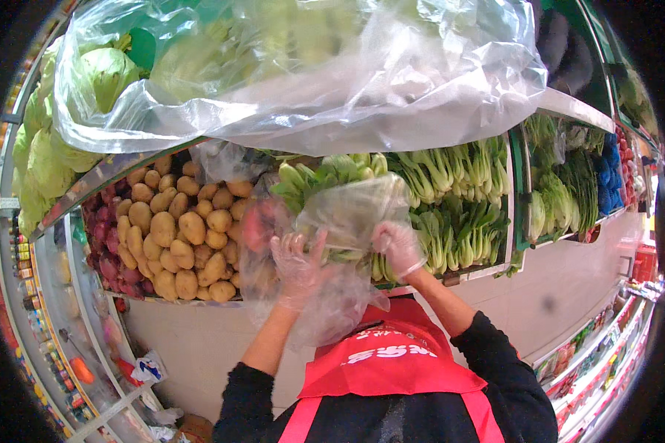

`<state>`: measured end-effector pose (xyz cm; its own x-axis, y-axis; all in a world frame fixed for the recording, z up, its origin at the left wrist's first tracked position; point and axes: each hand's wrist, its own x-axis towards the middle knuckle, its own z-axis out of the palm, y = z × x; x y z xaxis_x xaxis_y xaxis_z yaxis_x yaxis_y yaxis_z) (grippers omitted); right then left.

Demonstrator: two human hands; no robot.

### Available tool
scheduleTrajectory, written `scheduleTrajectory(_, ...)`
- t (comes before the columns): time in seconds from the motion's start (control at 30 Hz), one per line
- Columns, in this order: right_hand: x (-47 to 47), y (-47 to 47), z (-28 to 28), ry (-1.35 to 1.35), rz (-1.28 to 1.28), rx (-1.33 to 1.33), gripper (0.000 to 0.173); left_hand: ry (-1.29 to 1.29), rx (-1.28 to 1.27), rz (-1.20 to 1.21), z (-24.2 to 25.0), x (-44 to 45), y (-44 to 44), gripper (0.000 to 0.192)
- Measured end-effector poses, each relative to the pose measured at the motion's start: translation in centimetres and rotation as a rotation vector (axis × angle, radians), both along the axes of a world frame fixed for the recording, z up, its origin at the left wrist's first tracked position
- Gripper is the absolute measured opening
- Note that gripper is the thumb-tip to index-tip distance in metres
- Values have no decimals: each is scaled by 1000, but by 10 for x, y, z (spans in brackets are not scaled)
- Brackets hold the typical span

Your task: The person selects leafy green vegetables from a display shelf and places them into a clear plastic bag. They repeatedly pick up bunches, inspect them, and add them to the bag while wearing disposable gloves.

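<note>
My right hand point(398, 249), in a thin clear glove, has its fingers curled on a clear plastic bag point(360, 205). The bag lies over leafy green bok choy point(291, 183), and some plastic droops down in front of the red apron. My left hand point(298, 266), also gloved, is against the bag's left part with thumb and fingers partly apart; its grip on the film is unclear. Something red point(263, 221) shows blurred through the plastic by the left fingers. Rows of bok choy point(460, 238) lie just right of my right hand.
Potatoes point(185, 227) and red onions point(108, 238) fill the bin to the left. A large clear plastic sheet point(310, 119) hangs over the upper shelf, beside lettuces point(50, 160). More greens point(554, 194) lie in the right-hand bin. Stocked shelves point(50, 332) stand at left.
</note>
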<state>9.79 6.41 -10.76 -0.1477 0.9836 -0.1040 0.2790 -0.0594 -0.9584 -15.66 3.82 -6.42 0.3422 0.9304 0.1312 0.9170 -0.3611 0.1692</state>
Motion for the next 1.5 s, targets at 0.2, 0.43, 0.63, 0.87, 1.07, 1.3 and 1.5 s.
scheduleTrajectory(0.2, 9, 34, 35, -639, 311, 636, 18, 12, -105, 195, -11, 12, 13, 91)
scheduleTrajectory(0.43, -6, 10, 109, -284, 394, 765, 20, -210, 69, 373, -7, 25, 80, 81)
scheduleTrajectory(0.63, -71, -40, 97, 334, 497, 279, 30, -833, -37, 518, 11, -7, 164, 32)
scheduleTrajectory(0.87, -57, -30, 118, 223, 87, 552, 49, -848, 273, 503, 82, -3, 137, 43)
scheduleTrajectory(1.07, -40, -41, 54, 396, -272, -437, 54, -1058, -353, 701, 102, -31, 80, 43)
scheduleTrajectory(1.3, -73, -53, -25, 924, 283, -350, 53, -1139, -460, 744, 90, -65, -27, 42)
scheduleTrajectory(1.5, -76, -5, 42, 1883, 217, -527, 89, -1217, -184, 587, 126, -96, -64, 43)
